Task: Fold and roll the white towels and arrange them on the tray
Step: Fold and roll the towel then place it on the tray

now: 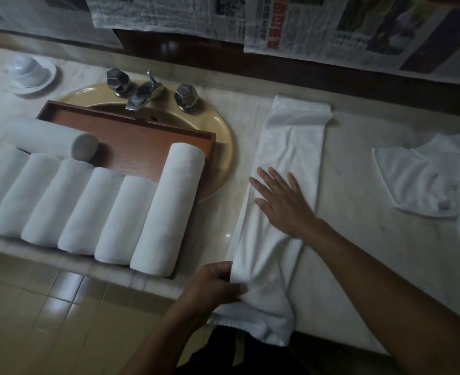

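Note:
A long white towel [291,147], folded into a narrow strip, lies on the counter right of the sink, its near end hanging over the counter edge. My right hand [280,201] presses flat on its middle with the fingers spread. My left hand [218,288] pinches the towel's left edge near the counter's front. A wooden tray [142,139] sits across the sink and holds several rolled white towels [166,209] side by side, with one more roll [47,136] lying behind them.
More loose white towels [418,180] lie crumpled at the right of the counter. A chrome faucet [144,90] with two knobs stands behind the tan sink [220,147]. A white cup on a saucer [29,73] sits at the back left. Newspapers [331,25] cover the wall.

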Motion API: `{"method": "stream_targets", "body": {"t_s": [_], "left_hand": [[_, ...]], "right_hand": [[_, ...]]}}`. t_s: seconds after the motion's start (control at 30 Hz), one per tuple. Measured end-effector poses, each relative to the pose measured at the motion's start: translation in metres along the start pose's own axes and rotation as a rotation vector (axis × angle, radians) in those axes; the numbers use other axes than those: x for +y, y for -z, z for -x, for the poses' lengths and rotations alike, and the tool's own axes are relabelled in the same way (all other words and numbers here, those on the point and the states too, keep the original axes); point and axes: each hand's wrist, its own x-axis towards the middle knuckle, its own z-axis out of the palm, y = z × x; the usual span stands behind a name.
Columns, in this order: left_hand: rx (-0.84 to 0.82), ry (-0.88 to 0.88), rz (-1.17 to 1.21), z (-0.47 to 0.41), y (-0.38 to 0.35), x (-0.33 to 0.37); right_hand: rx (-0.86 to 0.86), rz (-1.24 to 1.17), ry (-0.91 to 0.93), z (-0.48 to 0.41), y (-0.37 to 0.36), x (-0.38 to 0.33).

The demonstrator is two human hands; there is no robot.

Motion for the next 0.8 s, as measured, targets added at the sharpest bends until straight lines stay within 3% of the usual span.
{"method": "stream_targets", "body": {"t_s": [0.13, 0.27, 0.5, 0.67, 0.8], "left_hand": [[0.003, -0.108, -0.205, 0.007, 0.001, -0.016], [-0.001, -0.141, -0.255, 0.01, 0.005, -0.027], [0.274, -0.167, -0.818, 0.014, -0.002, -0.045], [0.342, -0.15, -0.814, 0.015, -0.008, -0.044], [0.382, -0.24, -0.73, 0.014, -0.003, -0.034]], "right_hand": [[0.011, -0.011, -0.004, -0.001, 0.0, -0.001], [-0.007, -0.015, -0.012, -0.001, 0.002, -0.001], [-0.04, -0.018, -0.038, -0.002, 0.001, -0.002], [-0.077, -0.053, -0.091, -0.004, 0.01, -0.012], [0.151, -0.291, -0.26, 0.036, 0.023, -0.039]]}}
